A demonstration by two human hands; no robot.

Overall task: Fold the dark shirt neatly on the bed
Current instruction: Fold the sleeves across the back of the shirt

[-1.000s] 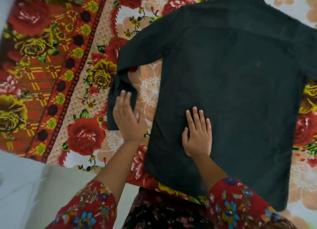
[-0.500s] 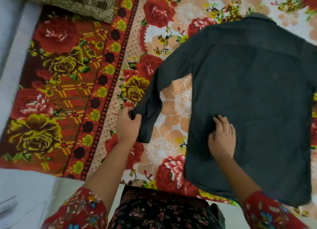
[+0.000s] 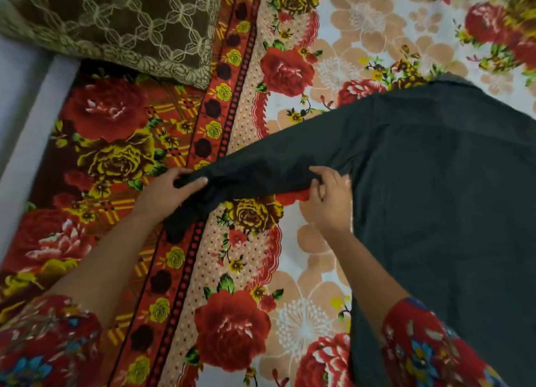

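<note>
The dark shirt point(image 3: 435, 198) lies back-up on the floral bed sheet point(image 3: 237, 323), its body filling the right side. Its left sleeve point(image 3: 261, 169) stretches out to the left, lifted slightly off the sheet. My left hand point(image 3: 168, 192) grips the sleeve near the cuff, and the cuff end hangs down below the fingers. My right hand point(image 3: 327, 201) pinches the lower edge of the same sleeve close to the armpit. The shirt's right side runs out of view.
A brown lace-patterned pillow point(image 3: 121, 24) lies at the upper left on the bed. The bed's left edge and a pale floor strip point(image 3: 17, 131) run along the left. My red floral sleeves point(image 3: 49, 346) are at the bottom.
My left hand pulled the sleeve out straight to the left from its bent position. My right hand left the shirt's body and took hold of the sleeve near the armpit. The view shifted left.
</note>
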